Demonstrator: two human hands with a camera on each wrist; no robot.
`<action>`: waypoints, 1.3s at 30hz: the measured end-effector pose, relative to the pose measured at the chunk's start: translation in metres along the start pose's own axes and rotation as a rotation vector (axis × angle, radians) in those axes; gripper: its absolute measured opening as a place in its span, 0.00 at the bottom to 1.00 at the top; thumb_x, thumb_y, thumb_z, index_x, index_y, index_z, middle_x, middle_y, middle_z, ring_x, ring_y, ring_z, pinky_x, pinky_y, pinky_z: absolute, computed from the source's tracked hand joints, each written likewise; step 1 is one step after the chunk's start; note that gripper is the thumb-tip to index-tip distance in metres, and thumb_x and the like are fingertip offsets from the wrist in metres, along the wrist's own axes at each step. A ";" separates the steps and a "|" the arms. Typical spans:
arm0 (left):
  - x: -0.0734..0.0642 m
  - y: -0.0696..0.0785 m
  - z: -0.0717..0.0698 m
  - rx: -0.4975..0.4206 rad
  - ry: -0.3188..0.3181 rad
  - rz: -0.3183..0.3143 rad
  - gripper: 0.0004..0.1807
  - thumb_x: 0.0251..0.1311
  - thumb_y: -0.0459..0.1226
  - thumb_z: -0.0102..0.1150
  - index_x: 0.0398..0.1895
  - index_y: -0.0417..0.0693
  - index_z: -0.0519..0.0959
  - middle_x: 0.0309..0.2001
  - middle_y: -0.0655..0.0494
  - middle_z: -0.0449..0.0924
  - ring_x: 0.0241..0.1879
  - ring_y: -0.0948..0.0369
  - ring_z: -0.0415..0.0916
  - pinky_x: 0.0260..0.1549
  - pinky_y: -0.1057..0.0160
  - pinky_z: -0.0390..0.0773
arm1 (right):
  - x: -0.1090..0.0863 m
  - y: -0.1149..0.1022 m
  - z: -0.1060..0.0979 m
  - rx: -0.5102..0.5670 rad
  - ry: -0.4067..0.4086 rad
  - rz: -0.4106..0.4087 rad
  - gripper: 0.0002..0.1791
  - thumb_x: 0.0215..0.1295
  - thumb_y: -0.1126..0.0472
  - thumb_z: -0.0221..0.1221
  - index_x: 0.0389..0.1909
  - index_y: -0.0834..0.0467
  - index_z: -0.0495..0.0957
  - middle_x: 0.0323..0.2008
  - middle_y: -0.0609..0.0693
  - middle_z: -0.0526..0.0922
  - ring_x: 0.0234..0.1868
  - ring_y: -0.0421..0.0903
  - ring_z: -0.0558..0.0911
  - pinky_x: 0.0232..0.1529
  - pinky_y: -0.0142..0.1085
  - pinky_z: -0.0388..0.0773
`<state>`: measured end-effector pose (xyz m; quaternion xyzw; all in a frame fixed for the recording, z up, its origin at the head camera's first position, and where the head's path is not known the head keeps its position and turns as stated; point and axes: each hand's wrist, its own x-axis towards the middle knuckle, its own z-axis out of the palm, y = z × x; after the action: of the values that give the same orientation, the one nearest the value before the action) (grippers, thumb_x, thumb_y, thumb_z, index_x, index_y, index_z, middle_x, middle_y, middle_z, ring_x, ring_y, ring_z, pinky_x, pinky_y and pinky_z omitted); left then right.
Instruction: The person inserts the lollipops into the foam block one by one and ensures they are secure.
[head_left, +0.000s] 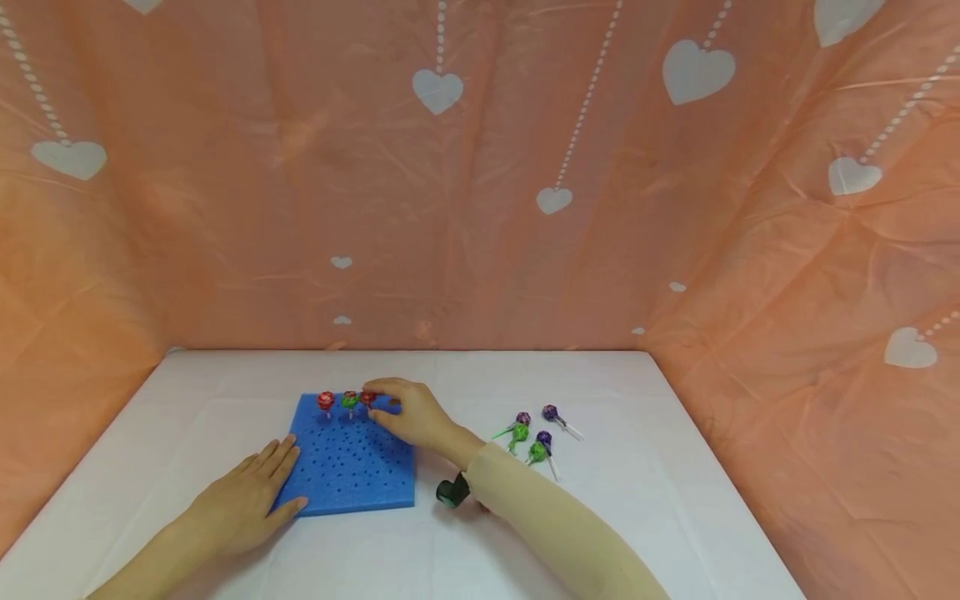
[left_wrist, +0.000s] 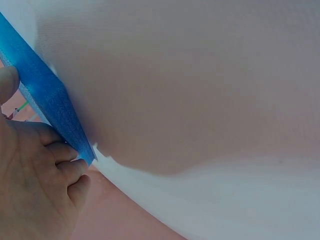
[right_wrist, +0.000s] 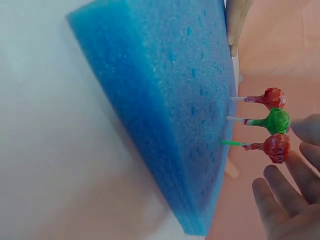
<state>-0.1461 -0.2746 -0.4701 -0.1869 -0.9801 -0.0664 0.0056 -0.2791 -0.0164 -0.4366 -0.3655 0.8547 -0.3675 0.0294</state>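
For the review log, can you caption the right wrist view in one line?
Three wrapped lollipops, red, green, red, stand in the blue perforated foam board; right hand fingers beside the third.

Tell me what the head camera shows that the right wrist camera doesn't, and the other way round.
Only the head view shows the loose lollipops lying on the white table and the left hand resting on the foam board's near-left corner. Only the right wrist view shows the board's thick side and the sticks pushed into its holes. Both show the blue foam board, three standing lollipops and the right hand at the third one.
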 end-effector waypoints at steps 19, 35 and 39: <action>-0.001 0.000 -0.002 -0.001 0.000 0.008 0.43 0.71 0.54 0.61 0.70 0.22 0.68 0.73 0.24 0.62 0.72 0.28 0.61 0.68 0.32 0.67 | -0.040 0.002 -0.036 -0.005 -0.024 -0.044 0.26 0.73 0.63 0.64 0.70 0.60 0.75 0.70 0.53 0.77 0.66 0.50 0.80 0.62 0.41 0.82; -0.001 0.002 -0.006 -0.036 -0.051 -0.023 0.45 0.71 0.56 0.59 0.71 0.23 0.66 0.74 0.24 0.61 0.73 0.27 0.57 0.69 0.30 0.63 | -0.102 0.030 -0.062 0.008 -0.005 -0.021 0.20 0.72 0.66 0.64 0.62 0.62 0.80 0.60 0.54 0.82 0.55 0.53 0.84 0.56 0.36 0.84; -0.001 0.002 -0.006 -0.041 -0.060 -0.025 0.45 0.71 0.56 0.58 0.71 0.23 0.66 0.74 0.23 0.60 0.73 0.27 0.56 0.70 0.30 0.62 | -0.119 0.034 -0.066 -0.018 -0.019 0.010 0.18 0.72 0.66 0.63 0.61 0.61 0.81 0.58 0.51 0.83 0.53 0.49 0.85 0.54 0.34 0.84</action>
<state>-0.1446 -0.2738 -0.4637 -0.1767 -0.9805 -0.0810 -0.0287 -0.2333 0.1159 -0.4366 -0.3647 0.8595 -0.3563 0.0359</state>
